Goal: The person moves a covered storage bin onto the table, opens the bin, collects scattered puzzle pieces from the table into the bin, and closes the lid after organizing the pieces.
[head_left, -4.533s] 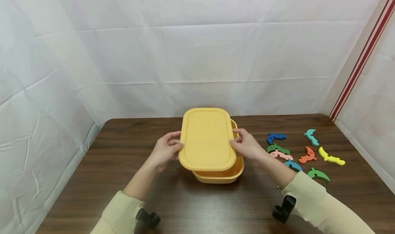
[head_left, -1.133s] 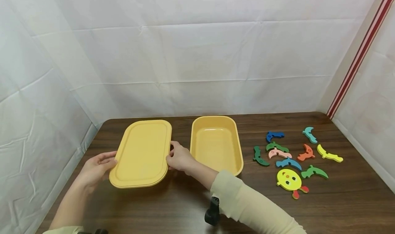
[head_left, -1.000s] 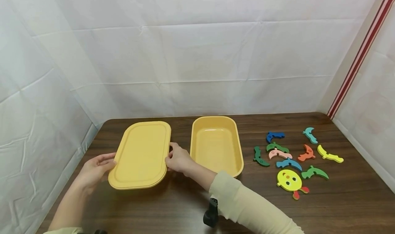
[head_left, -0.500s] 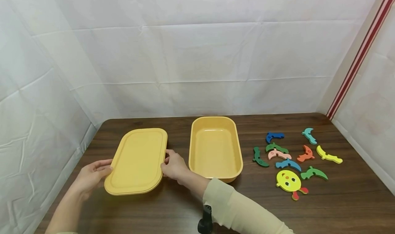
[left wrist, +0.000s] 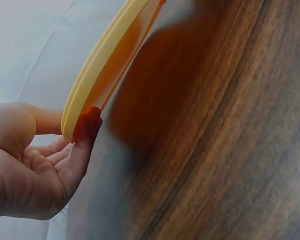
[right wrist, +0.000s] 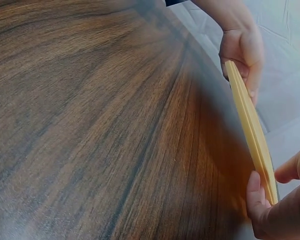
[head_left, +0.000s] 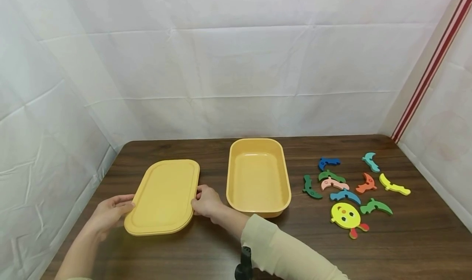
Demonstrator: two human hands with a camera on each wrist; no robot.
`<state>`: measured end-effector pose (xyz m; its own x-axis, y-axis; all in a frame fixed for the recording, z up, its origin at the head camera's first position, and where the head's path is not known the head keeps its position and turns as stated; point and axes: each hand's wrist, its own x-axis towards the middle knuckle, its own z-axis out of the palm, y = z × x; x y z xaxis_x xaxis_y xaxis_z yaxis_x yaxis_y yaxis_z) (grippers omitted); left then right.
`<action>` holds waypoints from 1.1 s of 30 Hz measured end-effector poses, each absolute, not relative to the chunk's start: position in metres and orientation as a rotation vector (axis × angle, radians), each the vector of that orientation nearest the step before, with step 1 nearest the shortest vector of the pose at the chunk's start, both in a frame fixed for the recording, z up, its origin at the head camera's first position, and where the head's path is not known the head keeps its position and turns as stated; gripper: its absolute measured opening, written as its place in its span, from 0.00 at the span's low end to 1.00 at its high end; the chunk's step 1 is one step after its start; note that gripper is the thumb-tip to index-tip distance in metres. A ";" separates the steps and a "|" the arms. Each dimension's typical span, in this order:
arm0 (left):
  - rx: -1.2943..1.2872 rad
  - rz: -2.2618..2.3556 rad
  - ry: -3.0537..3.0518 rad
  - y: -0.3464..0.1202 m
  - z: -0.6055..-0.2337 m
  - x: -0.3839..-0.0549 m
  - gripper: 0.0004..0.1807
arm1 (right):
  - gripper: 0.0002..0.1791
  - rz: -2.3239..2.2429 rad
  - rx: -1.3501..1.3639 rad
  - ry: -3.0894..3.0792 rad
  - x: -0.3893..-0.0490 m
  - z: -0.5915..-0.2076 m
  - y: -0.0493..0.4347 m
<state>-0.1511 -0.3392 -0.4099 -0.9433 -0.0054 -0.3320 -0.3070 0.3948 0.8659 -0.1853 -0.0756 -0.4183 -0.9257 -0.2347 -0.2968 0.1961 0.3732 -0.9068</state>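
Observation:
A yellow rectangular lid [head_left: 164, 197] with rounded corners is held between both hands at the left of the table. My left hand [head_left: 112, 214] pinches its left edge, thumb on top and fingers beneath, as the left wrist view shows on the lid's rim [left wrist: 97, 62]. On the opposite edge, my right hand [head_left: 208, 202] pinches it the same way. The right wrist view shows a gap between the lid [right wrist: 250, 125] and the wood. Just right of the lid stands the matching yellow box [head_left: 258, 177], uncovered, with nothing inside.
Several colourful curved wooden pieces, among them a blue one [head_left: 344, 196] and a yellow one [head_left: 394, 185], lie at the right of the dark wooden table [head_left: 206, 255]. With them is a round yellow smiling face piece [head_left: 345, 215]. White sheeting [head_left: 236, 67] rises behind the table.
Both hands have lifted the lid off the box and carried it left. Over the last second it has come lower and nearer the person. The box and wooden pieces stayed put.

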 end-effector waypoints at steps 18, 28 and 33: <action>-0.390 1.362 2.563 -0.337 -0.412 -0.150 0.27 | 0.24 -1.627 0.017 2.129 -0.180 -0.418 -0.078; -0.361 1.140 2.729 -0.333 -0.410 -0.150 0.25 | 0.26 -1.604 -0.003 2.119 -0.178 -0.419 -0.076; -0.335 1.075 2.770 -0.332 -0.409 -0.151 0.24 | 0.25 -1.596 -0.012 2.138 -0.178 -0.419 -0.076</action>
<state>-0.1509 -0.3322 -0.4089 -0.9635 -0.1520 -0.2204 -0.2609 0.7181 0.6452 -0.1784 -0.0761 -0.4192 -0.8900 -0.2793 -0.3604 0.2661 0.3236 -0.9080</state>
